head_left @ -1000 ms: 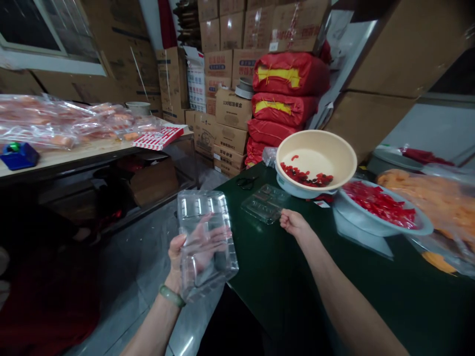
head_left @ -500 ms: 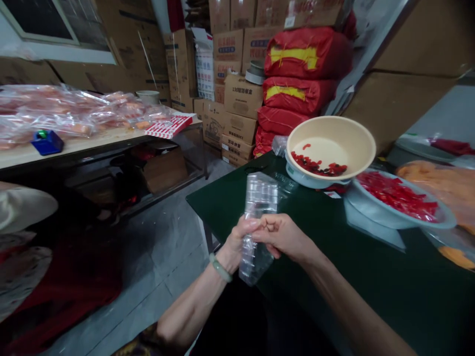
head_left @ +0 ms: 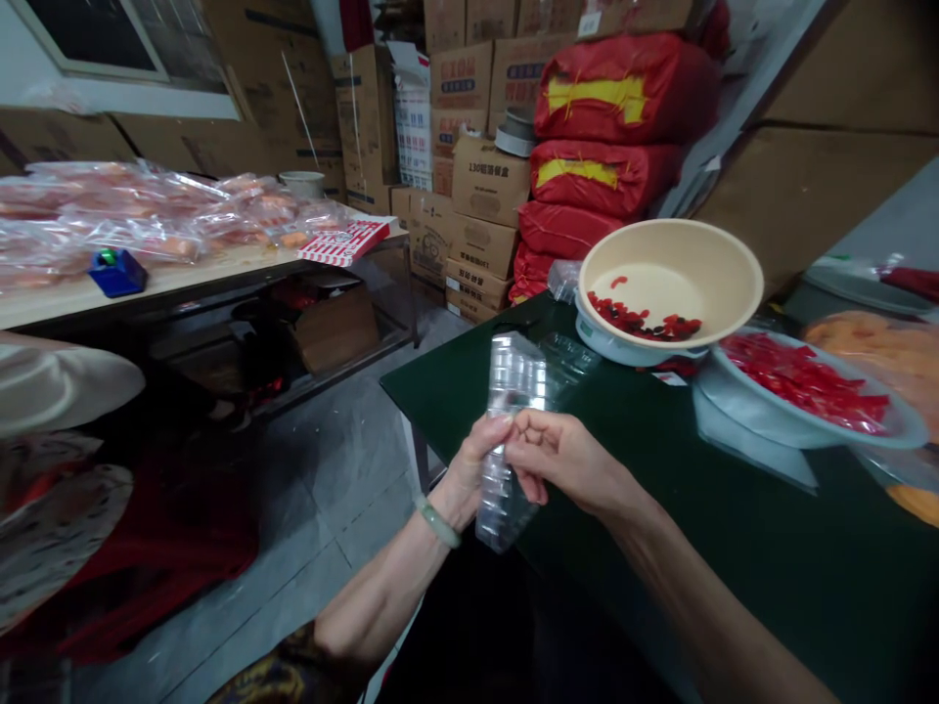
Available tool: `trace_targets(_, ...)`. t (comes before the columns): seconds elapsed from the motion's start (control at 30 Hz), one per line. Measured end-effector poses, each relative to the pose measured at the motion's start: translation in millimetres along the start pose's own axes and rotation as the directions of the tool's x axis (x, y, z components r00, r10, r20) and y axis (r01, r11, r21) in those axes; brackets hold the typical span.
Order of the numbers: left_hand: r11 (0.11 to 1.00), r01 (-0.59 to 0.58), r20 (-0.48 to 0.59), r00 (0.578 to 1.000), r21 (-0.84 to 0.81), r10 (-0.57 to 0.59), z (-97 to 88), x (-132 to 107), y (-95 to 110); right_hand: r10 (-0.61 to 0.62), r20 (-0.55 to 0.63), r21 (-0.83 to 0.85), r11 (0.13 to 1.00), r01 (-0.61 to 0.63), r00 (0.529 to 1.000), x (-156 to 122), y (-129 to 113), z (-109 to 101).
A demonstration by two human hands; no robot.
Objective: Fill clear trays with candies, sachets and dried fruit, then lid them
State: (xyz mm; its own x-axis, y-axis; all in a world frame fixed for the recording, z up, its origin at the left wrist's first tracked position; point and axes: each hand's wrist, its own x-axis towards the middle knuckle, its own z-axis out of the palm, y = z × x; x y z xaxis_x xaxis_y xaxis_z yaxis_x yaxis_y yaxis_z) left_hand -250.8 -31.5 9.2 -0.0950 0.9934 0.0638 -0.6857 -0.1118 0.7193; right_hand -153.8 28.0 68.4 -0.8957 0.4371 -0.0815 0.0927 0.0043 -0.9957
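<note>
Gripping a clear compartmented tray (head_left: 508,391) in left hand (head_left: 466,469)

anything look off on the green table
The cream basin sits tilted on a white base, not level, so its red and dark pieces lie gathered at the low side, with a couple of red bits apart from them.

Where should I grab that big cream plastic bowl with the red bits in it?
Hold the cream plastic bowl by its wide rim, one hand on each side, coming from your side of the table. It leans toward you on its white base, so the rim is easy to reach. The dark red pieces sit low inside, so lifting gently should keep them in.
</note>
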Motion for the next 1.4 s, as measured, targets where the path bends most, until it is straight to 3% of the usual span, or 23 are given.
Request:
trace_targets(0.13, 0.992, -0.011, -0.067, 0.998, -0.128, 0.002, -6.7, 0, -4, 0.002, 0.007, 0.03, 1.0, -0.002, 1.0, 8, 4, -1)
trace_targets(0.2, 0.985, 0.0, -0.051, 0.999, -0.173, -0.009, -10.8, 0, -7, 0.023, 0.035, 0.049, 0.999, -0.025, 0.999, 11, 7, -3)
trace_targets(0.4, 0.987, -0.011, -0.046, 0.999, -0.159, 0.004, -5.5, -4, -4, 0.066, 0.02, -0.037, 0.997, -0.066, 0.998, 9, 2, 5)
trace_targets(0.53, 0.991, -0.081, -0.155, 0.986, -0.109, 0.063, 0.2, -15, 12, -0.132, -0.154, -0.29, 0.953, 0.083, 0.979, -5, -14, 24)
trace_targets(0.63, 0.989, -0.131, -0.201, 0.973, -0.073, 0.114, -15.8, -28, 37, -0.23, -0.188, -0.288, 0.942, 0.171, 0.955, -20, -20, 27)
trace_targets(0.7, 0.986, -0.159, -0.222, 0.965, -0.053, 0.143, -36.2, -39, 57, -0.161, -0.239, -0.092, 0.985, 0.143, 0.957, -29, -12, 21)
trace_targets(0.77, 0.978, -0.207, -0.266, 0.945, -0.04, 0.189, -58.3, -52, 78, 0.006, -0.282, 0.198, 0.979, 0.052, 0.959, -33, 8, 12)
trace_targets(0.83, 0.97, -0.243, -0.313, 0.923, -0.024, 0.224, -75.6, -65, 95, 0.229, -0.269, 0.453, 0.887, -0.087, 0.935, -31, 34, 5)
trace_targets(0.93, 0.956, -0.292, -0.26, 0.924, -0.012, 0.279, -84.7, -78, 108, 0.51, -0.235, 0.654, 0.713, -0.254, 0.827, -13, 65, 1)
trace_targets(1.03, 0.952, -0.305, -0.175, 0.939, -0.018, 0.297, -77.2, -78, 106, 0.628, -0.253, 0.71, 0.637, -0.299, 0.736, 12, 72, -1)
trace_targets(1.17, 0.967, -0.253, -0.134, 0.959, -0.018, 0.248, -61.6, -68, 93, 0.662, -0.273, 0.689, 0.64, -0.339, 0.698, 33, 64, -6)
trace_targets(1.27, 0.98, -0.195, -0.117, 0.975, -0.027, 0.191, -45.0, -61, 78, 0.651, -0.334, 0.649, 0.684, -0.334, 0.682, 20, 54, -4)
trace_targets(1.33, 0.988, -0.154, -0.127, 0.98, -0.015, 0.151, -26.9, -55, 64, 0.497, -0.486, 0.53, 0.821, -0.209, 0.719, 0, 43, 5)
trace_targets(1.4, 0.994, -0.111, -0.13, 0.985, -0.005, 0.109, -4.2, -48, 44, 0.218, -0.545, 0.292, 0.954, -0.06, 0.81, -23, 26, 16)
